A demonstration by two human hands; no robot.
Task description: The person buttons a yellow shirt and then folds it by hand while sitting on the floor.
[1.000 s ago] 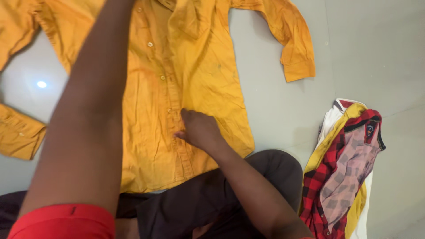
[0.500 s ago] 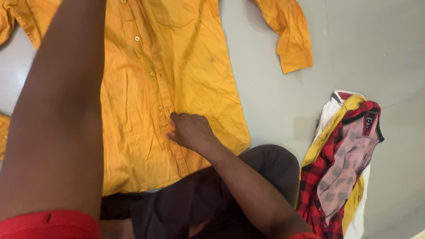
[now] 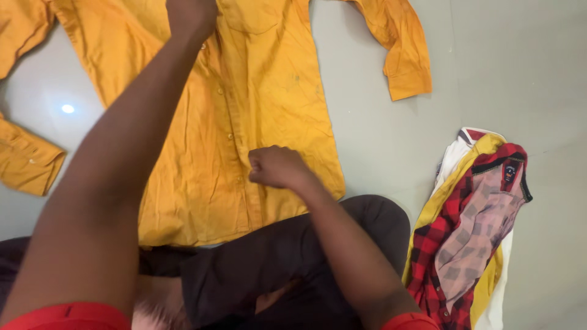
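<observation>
floor (image 3: 501, 73): smooth pale grey, kinda glossy | light: one bright lamp glare spot (image 3: 68, 109) on the left | tile seam running across the right side | no walls or furniture in view

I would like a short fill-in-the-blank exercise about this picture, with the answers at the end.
1. The shirt spread flat on the floor is ____ in colour.
2. The right hand rests on the shirt's ____ edge.
3. The pile of folded clothes lies to the ____ of the person's dark trousers.
4. The left hand reaches toward the shirt's ____ end.

Answers: orange; buttoned; right; collar
</observation>
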